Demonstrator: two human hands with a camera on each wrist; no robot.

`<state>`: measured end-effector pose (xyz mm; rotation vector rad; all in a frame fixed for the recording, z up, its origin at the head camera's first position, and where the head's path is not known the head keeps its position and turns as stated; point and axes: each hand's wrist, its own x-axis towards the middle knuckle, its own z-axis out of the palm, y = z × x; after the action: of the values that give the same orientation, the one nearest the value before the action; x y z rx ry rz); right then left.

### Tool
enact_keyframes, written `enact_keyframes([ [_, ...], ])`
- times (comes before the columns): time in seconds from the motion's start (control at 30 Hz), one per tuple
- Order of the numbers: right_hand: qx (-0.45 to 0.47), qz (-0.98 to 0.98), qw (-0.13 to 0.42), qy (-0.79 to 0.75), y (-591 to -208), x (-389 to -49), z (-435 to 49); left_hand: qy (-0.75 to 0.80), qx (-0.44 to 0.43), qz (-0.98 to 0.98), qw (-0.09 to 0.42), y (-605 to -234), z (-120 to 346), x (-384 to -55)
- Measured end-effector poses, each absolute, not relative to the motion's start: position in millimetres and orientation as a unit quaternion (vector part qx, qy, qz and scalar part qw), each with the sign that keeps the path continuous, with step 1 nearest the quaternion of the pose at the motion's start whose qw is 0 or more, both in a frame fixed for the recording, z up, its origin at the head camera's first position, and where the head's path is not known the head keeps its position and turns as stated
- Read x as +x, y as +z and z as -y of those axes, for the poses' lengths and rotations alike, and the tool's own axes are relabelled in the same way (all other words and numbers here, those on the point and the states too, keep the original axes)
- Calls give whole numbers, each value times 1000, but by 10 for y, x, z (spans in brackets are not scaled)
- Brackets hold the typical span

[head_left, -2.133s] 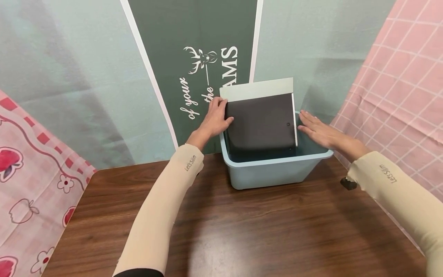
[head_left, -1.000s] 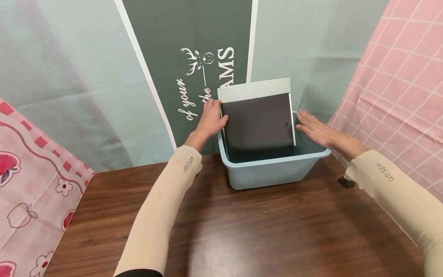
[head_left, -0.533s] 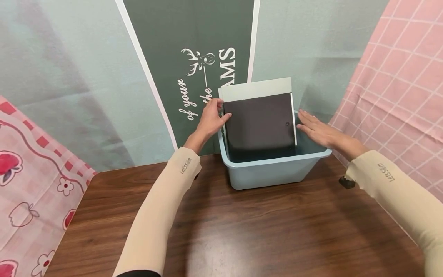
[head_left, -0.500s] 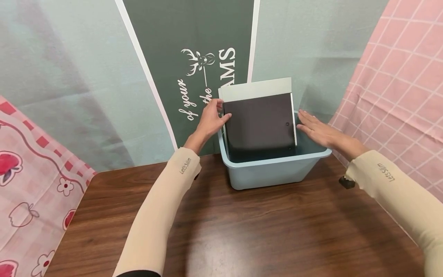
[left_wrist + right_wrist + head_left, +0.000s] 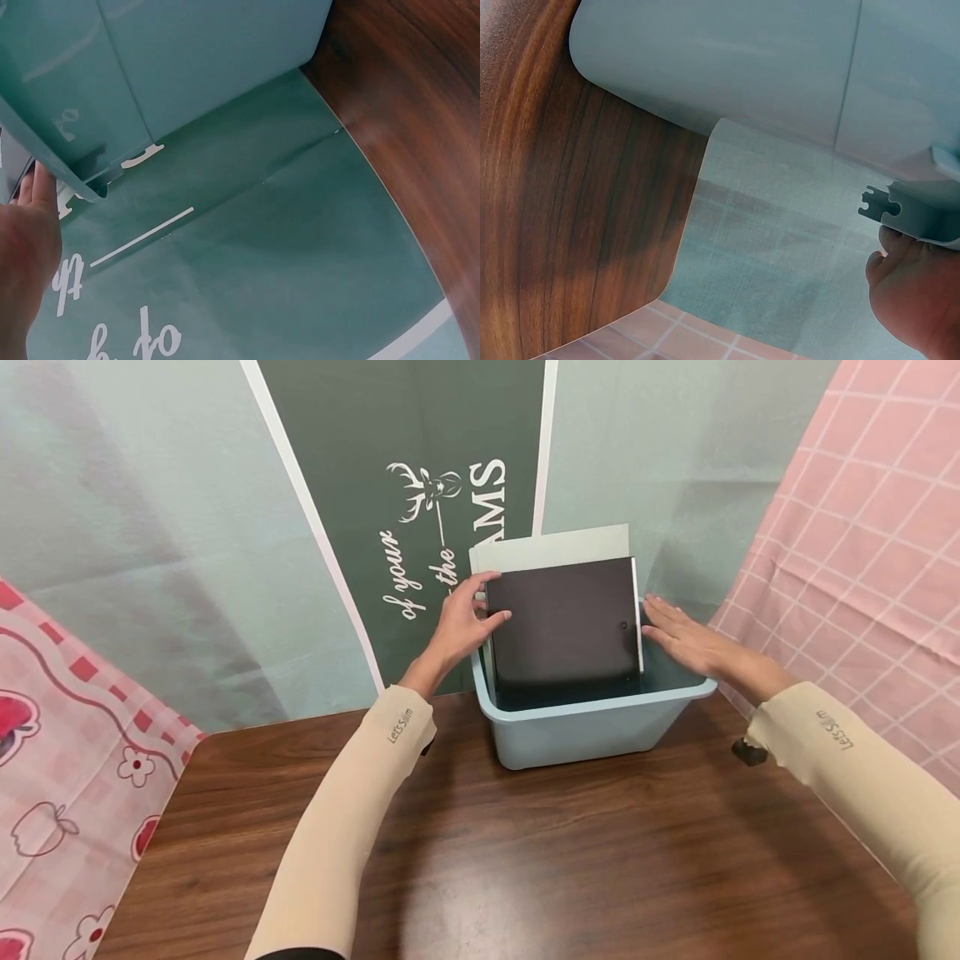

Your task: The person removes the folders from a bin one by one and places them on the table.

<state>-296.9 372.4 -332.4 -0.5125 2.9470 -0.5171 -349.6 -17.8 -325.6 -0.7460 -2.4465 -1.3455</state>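
One bin held one dark panel and one pale panel, bottoms hidden; the left hand pinched the dark one, the right hand straight-fingered.

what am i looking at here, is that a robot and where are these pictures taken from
No robot: these are a person's bare left hand and right hand. The widest view comes from a camera on the head, looking down; the other two come from cameras worn on each wrist. A light blue bin stands on a brown table. A dark flat panel stands on edge in it, with a pale panel behind. The left hand pinches the dark panel's edge; the right, fingers straight, is by its opposite edge, contact unclear.
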Motion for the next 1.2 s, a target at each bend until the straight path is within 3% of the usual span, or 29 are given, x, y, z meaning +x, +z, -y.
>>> enact_keyframes([
  [0.3,-167,-969,60,-174,-3303,-2960,-3722,-506,-291,810,59,-3261,153,-3468],
  [1.2,-184,-972,46,-139,-3298,-2958,-3708,-427,-313,846,-61,-3174,78,-3528],
])
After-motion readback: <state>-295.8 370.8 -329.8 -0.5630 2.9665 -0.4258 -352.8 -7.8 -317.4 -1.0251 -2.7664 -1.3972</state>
